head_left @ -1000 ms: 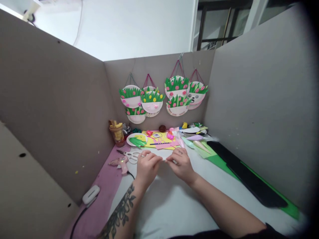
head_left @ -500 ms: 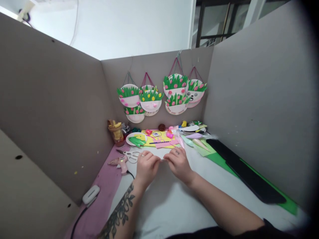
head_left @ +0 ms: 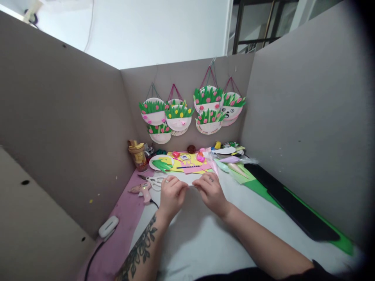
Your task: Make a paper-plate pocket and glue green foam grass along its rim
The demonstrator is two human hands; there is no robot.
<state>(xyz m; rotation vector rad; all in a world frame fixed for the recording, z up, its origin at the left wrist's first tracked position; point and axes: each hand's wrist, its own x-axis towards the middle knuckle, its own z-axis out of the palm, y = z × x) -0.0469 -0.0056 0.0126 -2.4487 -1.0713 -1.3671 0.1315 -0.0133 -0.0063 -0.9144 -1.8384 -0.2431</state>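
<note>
My left hand (head_left: 173, 194) and my right hand (head_left: 211, 194) face each other over the white table covering (head_left: 202, 238), fingers pinched. Between their fingertips stretches a small thin white strip (head_left: 190, 185); most of it is hidden, so its exact kind is unclear. Left of my left hand lie white-handled scissors (head_left: 155, 182) and a pink glue gun (head_left: 143, 190). Beyond my hands, a paper plate (head_left: 151, 165) holds green paper leaves (head_left: 163, 165). Pink paper (head_left: 191, 169) rests on a yellow sheet (head_left: 172, 168) with a dark pencil-like stick across it.
Decorated paper-plate baskets (head_left: 179, 124) hang on the grey back panel. A lidded cup (head_left: 137, 156) stands in the back left corner. Piping-bag-like pouches (head_left: 231, 160) and a long black object (head_left: 293, 205) on green sheets line the right. A white device (head_left: 108, 227) sits at left.
The view shifts slightly. Both hands stay almost in place; the gap between their fingertips looks a little wider, showing more of the white strip.
</note>
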